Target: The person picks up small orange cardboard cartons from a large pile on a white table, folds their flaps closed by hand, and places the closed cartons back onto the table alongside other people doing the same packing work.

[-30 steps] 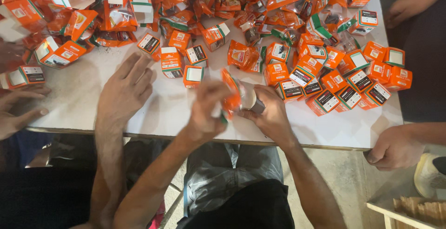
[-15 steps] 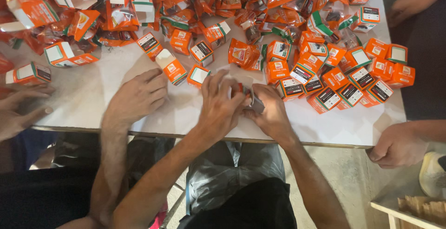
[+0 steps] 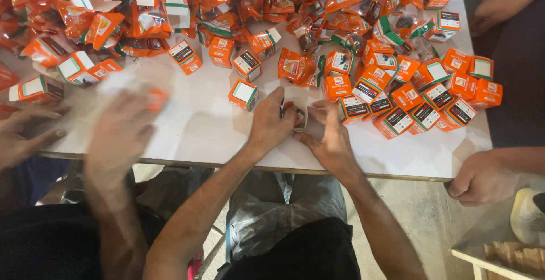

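Both hands now sit together at the bench [image 3: 216, 129] front edge, w/ one small white-topped carton [image 3: 296, 105] between them. Left hand [image 3: 271, 122] is closed round the carton's left side, fingers curled over; right hand [image 3: 330, 138] presses its right side, thumb toward the flap. Grip: both closed on the same carton. Contents partly hidden by fingers; something dark shows at the opening, can't tell what.

Change vs. half a sec ago: hands were bunched over the piece at about the same spot; now spread slightly, the carton's white face is exposed. A sec ago an orange pouch stood upright in the hands; no pouch visible there now, so judged to be inside the carton or covered.

Co-worker's hand [image 3: 119, 135], camera-left, is blurred mid-motion, having moved from flat on the bench toward the loose orange boxes [image 3: 181, 53]. Row of closed orange boxes [image 3: 426, 101] sits just right of the hands, unchanged. Another person's hand [image 3: 482, 178] rests at the bench's right corner.
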